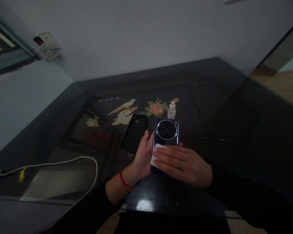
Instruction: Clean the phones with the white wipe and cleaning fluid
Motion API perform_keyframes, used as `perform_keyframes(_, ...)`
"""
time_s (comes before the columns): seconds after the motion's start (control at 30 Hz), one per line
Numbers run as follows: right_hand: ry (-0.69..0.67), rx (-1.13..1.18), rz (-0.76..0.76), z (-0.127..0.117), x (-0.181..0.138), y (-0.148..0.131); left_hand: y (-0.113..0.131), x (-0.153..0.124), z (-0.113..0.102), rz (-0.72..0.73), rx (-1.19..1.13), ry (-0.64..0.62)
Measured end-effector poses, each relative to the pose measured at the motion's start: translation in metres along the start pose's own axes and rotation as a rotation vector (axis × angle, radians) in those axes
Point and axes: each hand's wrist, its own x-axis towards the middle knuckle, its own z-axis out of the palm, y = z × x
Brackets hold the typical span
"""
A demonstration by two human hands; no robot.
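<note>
A dark blue smartphone (165,142), its back with a large round camera ring facing up, rests in my left hand (144,156). The left fingers go under the phone and the thumb lies along its left edge. My right hand (185,162) presses a white pad (158,152) flat against the lower back of the phone, fingers over it. Whether the pad is cloth or paper, I cannot tell. Just left of my left hand lies a black phone case (136,131). A small clear bottle with a white cap (171,110) stands behind the phone.
The dark glossy table (210,107) carries a bird and flower picture (157,109). A white cable (80,158) with a yellow tag (21,175) curves across the left side. Wall sockets (48,45) are at upper left, and a pale wall (141,35) borders the table's back.
</note>
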Motion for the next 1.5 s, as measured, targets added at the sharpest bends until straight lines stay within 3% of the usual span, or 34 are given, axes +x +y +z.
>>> perform_keyframes(0.23,0.0,-0.039,0.051,0.0,0.002,0.0,0.003,-0.001,0.003,0.007,-0.017,0.044)
perform_keyframes(0.4,-0.042,-0.005,-0.018,0.001,0.002,0.0,0.006,0.0,0.001,-0.014,-0.007,0.037)
perform_keyframes(0.6,-0.083,-0.1,0.056,-0.003,0.0,0.001,0.009,0.001,0.0,0.03,-0.006,0.025)
perform_keyframes(1.0,0.002,-0.02,0.033,-0.003,-0.006,0.002,0.014,0.0,0.003,0.042,-0.007,-0.026)
perform_keyframes(1.17,0.047,-0.062,0.103,-0.001,-0.007,0.009,0.012,0.001,-0.002,0.094,0.014,0.006)
perform_keyframes(1.4,-0.046,0.028,-0.113,-0.003,-0.004,0.003,0.018,0.002,0.0,0.106,0.03,-0.058)
perform_keyframes(1.5,-0.031,0.006,-0.053,-0.007,-0.008,0.016,0.018,0.002,0.0,0.113,0.023,-0.049)
